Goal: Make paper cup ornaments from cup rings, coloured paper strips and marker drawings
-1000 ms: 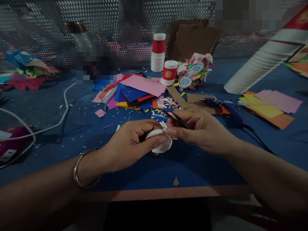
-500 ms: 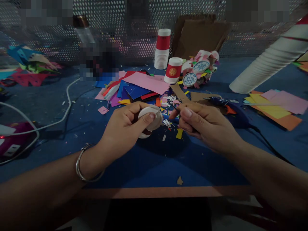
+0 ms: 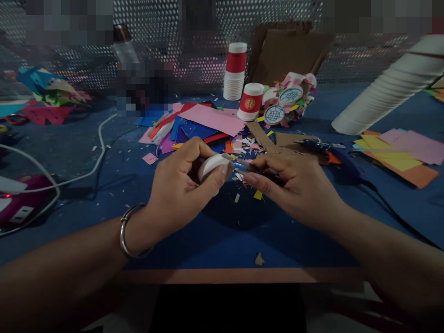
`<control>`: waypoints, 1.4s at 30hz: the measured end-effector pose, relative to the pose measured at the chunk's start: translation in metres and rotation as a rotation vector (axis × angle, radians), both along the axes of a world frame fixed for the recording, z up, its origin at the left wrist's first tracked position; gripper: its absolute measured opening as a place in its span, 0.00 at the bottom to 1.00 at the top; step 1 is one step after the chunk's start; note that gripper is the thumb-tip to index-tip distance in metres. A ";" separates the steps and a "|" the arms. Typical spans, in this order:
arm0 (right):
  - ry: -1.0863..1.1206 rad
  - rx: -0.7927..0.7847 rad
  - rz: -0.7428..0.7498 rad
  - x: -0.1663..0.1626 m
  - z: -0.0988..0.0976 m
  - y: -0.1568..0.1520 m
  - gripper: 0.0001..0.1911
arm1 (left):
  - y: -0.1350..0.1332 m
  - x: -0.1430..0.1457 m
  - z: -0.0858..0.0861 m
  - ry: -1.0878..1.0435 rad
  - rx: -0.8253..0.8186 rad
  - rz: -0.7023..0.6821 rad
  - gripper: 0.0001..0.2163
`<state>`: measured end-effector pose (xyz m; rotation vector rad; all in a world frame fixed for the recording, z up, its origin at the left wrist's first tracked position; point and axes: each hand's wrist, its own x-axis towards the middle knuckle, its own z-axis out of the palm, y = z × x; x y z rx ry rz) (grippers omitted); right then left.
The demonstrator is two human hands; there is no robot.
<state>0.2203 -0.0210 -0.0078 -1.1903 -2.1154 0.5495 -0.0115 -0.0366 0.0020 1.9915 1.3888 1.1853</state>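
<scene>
Between the thumb and fingers of my left hand [image 3: 180,185] is a white round piece [image 3: 214,165], which looks like the cut-off base of a paper cup. It is tilted, and part of it is hidden behind my fingers. My right hand [image 3: 291,182] is closed around a thin tool [image 3: 247,164] with a greyish, blade-like tip and a dark handle. Its tip reaches the right edge of the white piece; its exact kind I cannot make out. Both hands are above the blue table, in front of scattered paper scraps [image 3: 239,177].
Coloured paper sheets [image 3: 211,118] lie behind my hands. A red-and-white cup [image 3: 250,102], a cup stack [image 3: 236,71] and a paper-decorated craft [image 3: 291,97] stand farther back. A corded blue tool [image 3: 342,164] lies right, below a long leaning cup stack [image 3: 385,85]. A white cable [image 3: 100,138] runs left.
The white piece has turned from facing me to a more edge-on tilt. My right hand has opened its grip posture slightly, and the tool's tip has come to the piece's edge.
</scene>
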 end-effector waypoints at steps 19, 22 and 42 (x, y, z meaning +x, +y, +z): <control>0.217 -0.076 0.023 -0.007 -0.002 0.000 0.24 | 0.000 0.009 0.000 -0.272 -0.384 -0.314 0.16; 0.201 -0.027 0.068 -0.007 -0.002 -0.002 0.15 | -0.001 0.010 -0.001 -0.361 -0.477 -0.372 0.16; 0.272 -0.051 0.016 -0.002 0.008 -0.003 0.16 | 0.027 -0.011 -0.013 -0.304 -0.160 -0.495 0.27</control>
